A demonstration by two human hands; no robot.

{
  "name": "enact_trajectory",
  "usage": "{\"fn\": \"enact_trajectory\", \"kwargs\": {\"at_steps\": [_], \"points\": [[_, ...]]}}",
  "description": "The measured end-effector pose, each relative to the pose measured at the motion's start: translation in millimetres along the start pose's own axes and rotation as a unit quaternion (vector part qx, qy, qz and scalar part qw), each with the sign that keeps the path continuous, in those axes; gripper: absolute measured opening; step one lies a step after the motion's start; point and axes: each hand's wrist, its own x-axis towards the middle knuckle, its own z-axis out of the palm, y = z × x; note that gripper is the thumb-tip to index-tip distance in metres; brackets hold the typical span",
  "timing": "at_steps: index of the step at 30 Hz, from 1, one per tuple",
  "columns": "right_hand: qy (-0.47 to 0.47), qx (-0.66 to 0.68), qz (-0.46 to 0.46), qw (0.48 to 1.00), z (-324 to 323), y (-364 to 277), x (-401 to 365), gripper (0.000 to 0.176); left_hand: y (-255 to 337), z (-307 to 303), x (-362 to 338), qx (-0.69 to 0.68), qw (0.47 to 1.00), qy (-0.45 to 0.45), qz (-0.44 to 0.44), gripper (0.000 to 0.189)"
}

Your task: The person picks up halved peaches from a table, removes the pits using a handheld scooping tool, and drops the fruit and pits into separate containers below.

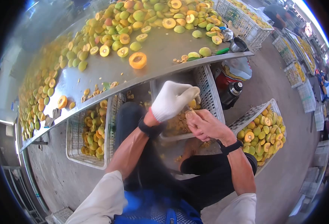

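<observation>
My left hand (173, 100), in a white knit glove with yellow-stained fingertips, is closed above a crate of fruit scraps (175, 125). What it pinches is mostly hidden by the fingers. Just below and to its right, my bare right hand (210, 127) is closed around a small, thin tool (189, 109), perhaps a knife; its far end meets the gloved fingers. In front of both hands runs a metal table (160, 44), heaped with halved yellow-green peaches (138, 15). One large orange half (138, 60) lies near the table's edge.
A crate of peach halves (93, 130) stands at my left, another (263, 134) at my right. Beneath the table's right end are a black thermos (232, 93) and a bag (234, 71). A metal cup (238, 44) and a green-handled object (222, 51) sit on the table. People work farther right.
</observation>
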Motion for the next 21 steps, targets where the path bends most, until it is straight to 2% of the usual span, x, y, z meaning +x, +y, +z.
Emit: {"fn": "enact_trajectory", "kwargs": {"at_steps": [3, 6, 7, 8, 9, 10, 12, 14, 17, 18, 21], "points": [[0.053, -0.063, -0.027, 0.996, 3.5, 13.9, 1.2, 0.048, 4.6, 3.0, 1.1, 0.016, 0.999, -0.007, -0.034, 0.038], [0.076, -0.139, -0.117, 0.980, 4.0, 28.7, 0.3, 0.046, 2.7, 3.1, -1.8, 0.030, 1.000, 0.004, 0.003, 0.044], [0.050, -0.145, -0.144, 0.978, 2.1, 26.8, 0.4, 0.045, 2.2, 3.1, -1.4, 0.033, 0.999, 0.011, 0.024, 0.045], [0.027, -0.093, -0.118, 0.988, 1.0, 22.0, 0.2, 0.045, -0.9, 2.1, -1.4, 0.038, 0.999, 0.001, 0.038, 0.050], [0.007, -0.041, -0.090, 0.995, -0.1, 17.2, -0.1, 0.045, -0.4, 1.9, -2.8, 0.012, 1.000, -0.004, -0.003, 0.055], [-0.007, 0.074, -0.003, 0.997, 5.6, 16.0, -3.4, 0.045, 3.4, 1.4, -3.0, 0.009, 1.000, 0.000, -0.010, 0.055], [-0.023, 0.194, 0.079, 0.978, 7.6, 14.8, -6.8, 0.046, 9.6, -1.1, -2.5, -0.011, 0.999, -0.001, -0.032, 0.057], [-0.034, 0.214, 0.069, 0.974, 7.1, 17.1, -6.0, 0.046, 12.7, -3.7, -4.1, -0.043, 0.997, -0.014, -0.068, 0.057], [-0.019, 0.215, 0.068, 0.974, 9.7, 19.7, -4.8, 0.047, 3.7, -4.2, -2.6, -0.057, 0.997, -0.018, -0.038, 0.058], [0.001, 0.187, 0.071, 0.980, 10.0, 19.2, -3.7, 0.047, 5.5, -3.8, -2.9, -0.054, 0.998, -0.021, -0.014, 0.061], [0.057, 0.116, 0.084, 0.988, 14.8, 8.6, -6.5, 0.048, 12.2, -0.2, -3.0, -0.125, 0.990, -0.018, -0.060, 0.064]]}}
